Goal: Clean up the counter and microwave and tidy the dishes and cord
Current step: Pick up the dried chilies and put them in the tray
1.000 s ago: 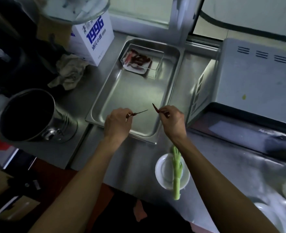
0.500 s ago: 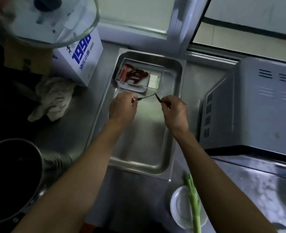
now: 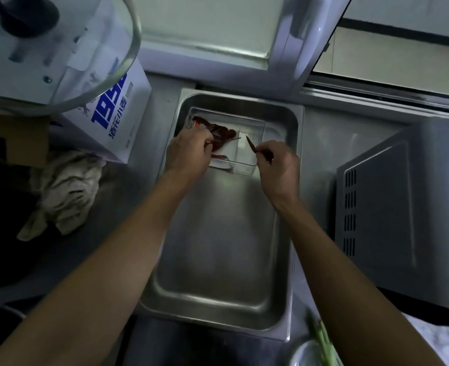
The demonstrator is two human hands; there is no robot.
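Two hands we see over the clear plastic box point(image 3: 247, 154): left hand point(image 3: 187, 151) curled among the dried red chilies point(image 3: 219, 133), right hand point(image 3: 278, 167) pinching one thin red chili piece point(image 3: 250, 143).

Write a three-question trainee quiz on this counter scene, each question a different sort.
1. True or false: the clear container sits inside the metal tray.
2. Which hand pinches a single dried chili over the container? A) left B) right
3. Fill in: the crumpled ___ lies on the counter left of the tray.

Key: 1 true. 2 B, the right hand pinches the chili; the left hand reaches the pile. 3 cloth.
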